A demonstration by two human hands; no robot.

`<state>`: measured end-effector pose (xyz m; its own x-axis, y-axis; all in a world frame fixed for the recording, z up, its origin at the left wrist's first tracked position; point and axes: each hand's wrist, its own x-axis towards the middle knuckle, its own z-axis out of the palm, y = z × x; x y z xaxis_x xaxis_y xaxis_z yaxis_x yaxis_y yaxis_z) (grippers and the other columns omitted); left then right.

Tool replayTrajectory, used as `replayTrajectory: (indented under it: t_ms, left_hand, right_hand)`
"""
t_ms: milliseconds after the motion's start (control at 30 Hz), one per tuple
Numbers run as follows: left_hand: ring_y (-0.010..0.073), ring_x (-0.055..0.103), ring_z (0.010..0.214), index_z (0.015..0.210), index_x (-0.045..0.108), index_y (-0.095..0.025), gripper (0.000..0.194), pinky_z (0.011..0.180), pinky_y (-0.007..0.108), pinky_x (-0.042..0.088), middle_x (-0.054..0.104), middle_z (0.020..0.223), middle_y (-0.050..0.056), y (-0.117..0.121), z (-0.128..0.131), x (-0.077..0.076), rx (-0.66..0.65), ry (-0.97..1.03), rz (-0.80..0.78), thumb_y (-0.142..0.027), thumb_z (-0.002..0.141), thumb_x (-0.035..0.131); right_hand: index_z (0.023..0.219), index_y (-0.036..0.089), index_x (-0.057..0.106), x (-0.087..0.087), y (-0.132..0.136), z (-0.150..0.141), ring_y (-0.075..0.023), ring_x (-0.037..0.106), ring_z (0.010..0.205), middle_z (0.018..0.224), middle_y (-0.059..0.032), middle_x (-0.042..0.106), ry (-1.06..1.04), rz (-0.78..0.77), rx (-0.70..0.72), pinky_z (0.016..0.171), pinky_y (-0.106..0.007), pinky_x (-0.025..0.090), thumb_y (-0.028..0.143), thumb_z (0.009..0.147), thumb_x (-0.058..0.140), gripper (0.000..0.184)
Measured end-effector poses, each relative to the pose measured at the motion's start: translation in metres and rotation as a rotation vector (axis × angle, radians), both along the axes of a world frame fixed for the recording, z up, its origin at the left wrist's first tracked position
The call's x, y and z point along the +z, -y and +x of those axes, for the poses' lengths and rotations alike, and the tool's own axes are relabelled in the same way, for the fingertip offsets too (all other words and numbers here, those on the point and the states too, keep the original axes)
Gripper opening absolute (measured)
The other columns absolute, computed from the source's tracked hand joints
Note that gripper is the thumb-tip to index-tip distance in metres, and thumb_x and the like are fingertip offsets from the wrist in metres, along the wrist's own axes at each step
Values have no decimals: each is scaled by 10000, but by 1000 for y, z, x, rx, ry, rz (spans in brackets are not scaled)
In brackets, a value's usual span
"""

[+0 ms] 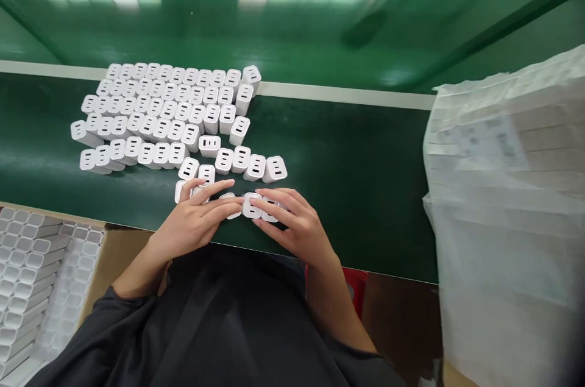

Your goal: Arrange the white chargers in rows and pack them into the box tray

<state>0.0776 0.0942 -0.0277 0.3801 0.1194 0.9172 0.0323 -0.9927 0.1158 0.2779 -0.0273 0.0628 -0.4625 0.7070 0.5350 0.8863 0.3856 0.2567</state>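
Observation:
White charger blocks (165, 109) with slotted ports stand upright in crowded rows on the dark green table. My left hand (196, 219) lies low over a few chargers near the front edge, its fingers stretched out and apart; it partly covers one charger (231, 206) under the fingertips. My right hand (295, 222) has its thumb and fingers around two chargers standing side by side, the nearer-left charger (251, 206) and one partly hidden under the fingers. Just beyond my hands, a short uneven row of chargers ends at a slightly tilted charger (275, 169).
At lower left, a cardboard box (94, 277) holds many white empty-looking casings (27, 277) in stacked rows. A tall stack wrapped in white sheeting (503, 222) stands at the right. Green panels (292, 27) rise behind the table. Something red (359, 286) shows below the front edge.

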Motion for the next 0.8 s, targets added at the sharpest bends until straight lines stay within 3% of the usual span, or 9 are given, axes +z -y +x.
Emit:
replayTrajectory:
  t_ms: [67, 133, 233, 367, 533, 700, 800]
  left_hand:
    - [223, 481, 1364, 1206, 585, -232, 327, 1111, 424, 281, 679, 1271, 49, 0, 0, -1, 42, 74, -32, -72, 940, 482]
    - [282, 456, 1376, 1252, 567, -228, 312, 1107, 455, 277, 659, 1299, 75, 0, 0, -4, 110, 116, -76, -236, 941, 585]
    - [343, 463, 1350, 1315, 552, -210, 571, 1096, 470, 266, 675, 1253, 109, 1, 2, -9, 197, 96, -85, -513, 856, 705]
    - [284, 544, 1282, 1313, 553, -222, 498, 1069, 417, 262, 735, 1103, 67, 0, 8, -13, 235, 96, -44, -440, 891, 702]
    - [270, 562, 1273, 1296, 561, -218, 443, 1047, 403, 268, 744, 1090, 60, -3, 9, -9, 223, 83, -24, -399, 911, 687]
    - [280, 553, 1285, 1333, 539, -228, 494, 1059, 414, 256, 725, 1157, 69, -3, 6, -7, 216, 81, -24, -411, 902, 696]
    - [305, 551, 1280, 1358, 522, -233, 571, 1060, 428, 266, 710, 1195, 81, -3, 1, -7, 226, 108, -34, -455, 871, 720]
  right_hand:
    - [1194, 227, 672, 0, 0, -1, -224, 627, 1031, 1181, -82, 684, 12, -5, 5, 908, -389, 561, 178, 900, 688, 298]
    - [1241, 227, 640, 0, 1, -2, -235, 613, 1082, 1222, -90, 663, 11, -26, 17, 945, -406, 552, 206, 904, 691, 342]
    - [1377, 252, 534, 2, 5, 0, -273, 570, 1203, 1309, -109, 607, -45, -59, 27, 1016, -465, 518, 300, 893, 717, 520]
    - [1490, 277, 392, 3, 10, 7, -278, 565, 1236, 1359, -118, 567, -120, -106, -31, 1024, -464, 519, 323, 901, 708, 669]
    - [1514, 295, 352, -6, 5, 10, -239, 602, 1200, 1344, -94, 590, -192, -154, -48, 1018, -404, 540, 274, 934, 661, 658]
    - [1542, 299, 292, -2, 9, 14, -290, 457, 1365, 1473, -117, 466, -314, -219, 17, 1123, -493, 449, 315, 869, 741, 809]
    - [1544, 319, 270, 4, 17, 20, -288, 466, 1358, 1479, -105, 456, -429, -241, 52, 1095, -503, 473, 264, 881, 712, 798]
